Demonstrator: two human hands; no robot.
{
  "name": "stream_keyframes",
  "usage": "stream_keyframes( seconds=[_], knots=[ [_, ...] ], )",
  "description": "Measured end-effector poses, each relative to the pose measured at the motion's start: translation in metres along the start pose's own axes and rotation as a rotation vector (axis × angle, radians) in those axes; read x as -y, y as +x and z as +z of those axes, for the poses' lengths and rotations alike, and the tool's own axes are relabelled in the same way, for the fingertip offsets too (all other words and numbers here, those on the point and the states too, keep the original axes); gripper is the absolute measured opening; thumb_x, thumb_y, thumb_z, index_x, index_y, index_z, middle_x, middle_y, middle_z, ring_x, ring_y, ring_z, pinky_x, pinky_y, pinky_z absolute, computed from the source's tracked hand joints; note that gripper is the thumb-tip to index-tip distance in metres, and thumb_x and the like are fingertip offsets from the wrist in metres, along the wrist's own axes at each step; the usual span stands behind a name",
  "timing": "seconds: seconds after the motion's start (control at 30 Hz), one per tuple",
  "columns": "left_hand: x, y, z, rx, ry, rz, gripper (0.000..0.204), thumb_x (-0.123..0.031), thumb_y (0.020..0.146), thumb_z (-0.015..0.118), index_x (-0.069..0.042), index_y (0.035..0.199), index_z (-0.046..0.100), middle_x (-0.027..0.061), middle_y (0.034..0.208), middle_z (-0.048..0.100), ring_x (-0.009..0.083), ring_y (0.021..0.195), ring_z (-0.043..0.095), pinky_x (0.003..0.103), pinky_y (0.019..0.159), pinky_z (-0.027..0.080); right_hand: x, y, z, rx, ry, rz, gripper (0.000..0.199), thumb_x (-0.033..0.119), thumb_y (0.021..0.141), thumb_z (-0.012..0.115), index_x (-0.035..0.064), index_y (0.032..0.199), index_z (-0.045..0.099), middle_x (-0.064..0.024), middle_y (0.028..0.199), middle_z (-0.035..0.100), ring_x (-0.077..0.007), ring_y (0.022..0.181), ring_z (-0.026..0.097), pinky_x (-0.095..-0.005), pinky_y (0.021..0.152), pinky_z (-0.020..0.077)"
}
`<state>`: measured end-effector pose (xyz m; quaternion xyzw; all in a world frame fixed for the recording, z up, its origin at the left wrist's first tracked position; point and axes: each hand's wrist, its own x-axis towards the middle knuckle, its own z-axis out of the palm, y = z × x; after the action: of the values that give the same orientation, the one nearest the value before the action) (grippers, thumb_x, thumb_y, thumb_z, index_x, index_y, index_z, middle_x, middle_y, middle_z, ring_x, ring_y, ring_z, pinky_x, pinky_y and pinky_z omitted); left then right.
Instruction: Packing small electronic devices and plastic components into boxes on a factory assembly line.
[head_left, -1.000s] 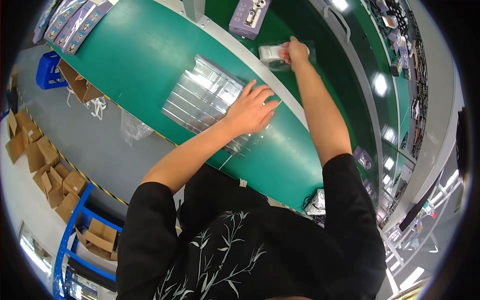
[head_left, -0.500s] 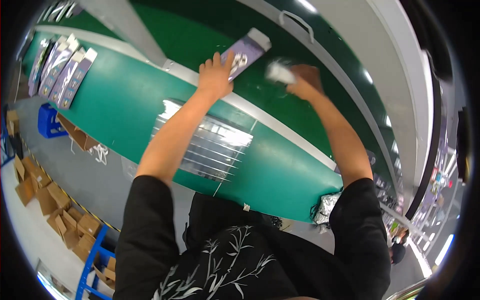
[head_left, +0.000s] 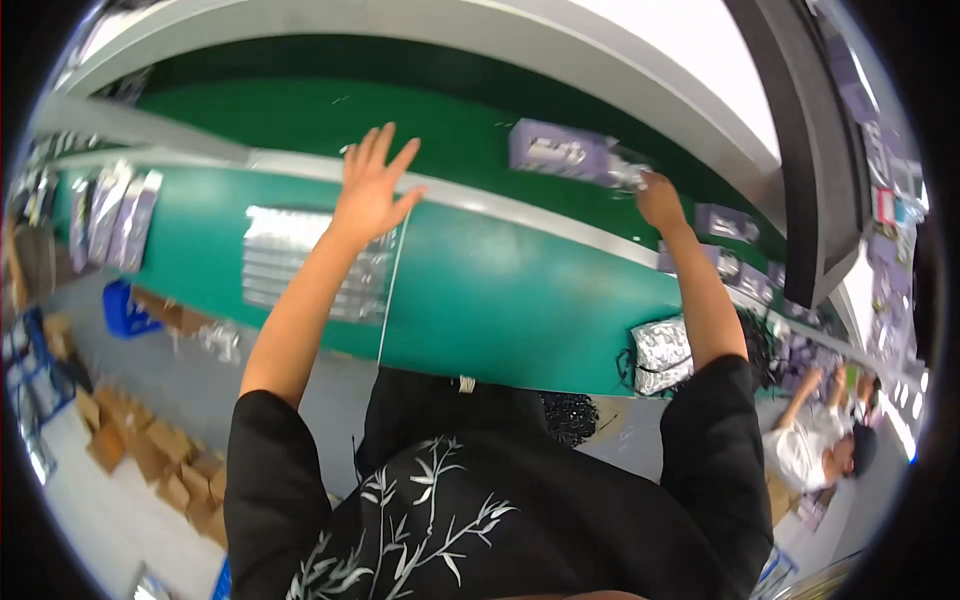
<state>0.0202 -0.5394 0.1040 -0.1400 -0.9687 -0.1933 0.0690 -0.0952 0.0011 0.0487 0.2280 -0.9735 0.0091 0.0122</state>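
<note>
My left hand has its fingers spread and holds nothing, above the metal rail between the near green table and the darker green belt. Further right, a purple box with a printed picture lies on the belt. At its right end is a whitish, crinkled clear-plastic bundle, smeared by motion. The fingers of my right hand are closed on that bundle; whether part of it sits inside the box cannot be made out. Near my left forearm, a flat pack of clear plastic strips rests on the table.
More purple boxes stand beyond my right forearm. A silver foil packet and black cables lie by my right elbow. Upright boxes are at the table's left end. Below are a blue stool and cardboard boxes. A co-worker is at right.
My left hand has let go of the purple box and spread its fingers. The box now lies further right, against the bundle in my right hand. The whole view has turned.
</note>
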Motion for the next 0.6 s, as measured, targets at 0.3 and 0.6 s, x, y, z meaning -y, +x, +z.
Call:
stream_keyframes(
  seconds=[0.3,0.6],
  knots=[
    [0.025,-0.17,-0.024,0.389,0.146,-0.742,0.096,-0.07,0.076,0.061,-0.021,0.153,0.029,0.0295,0.156,0.017,0.0549,0.142,0.015,0.074,0.106,0.016,0.389,-0.038,0.065,0.857,1.715,-0.022,0.026,0.027,0.095,0.057,0.0063,0.11,0.064,-0.0101,0.099,0.067,-0.0205,0.085,0.066,-0.0339,0.075,0.0545],
    [0.076,-0.181,-0.018,0.2,0.14,-0.603,0.098,-0.068,0.076,0.064,-0.02,0.153,0.029,0.0318,0.157,0.01,0.0588,0.141,0.011,0.077,0.104,0.014,0.539,0.001,0.073,0.531,1.524,0.376,0.034,0.026,0.095,0.062,-0.0011,0.076,0.068,-0.005,0.065,0.064,-0.0138,0.058,0.059,-0.0287,0.056,0.0471]
  ],
)
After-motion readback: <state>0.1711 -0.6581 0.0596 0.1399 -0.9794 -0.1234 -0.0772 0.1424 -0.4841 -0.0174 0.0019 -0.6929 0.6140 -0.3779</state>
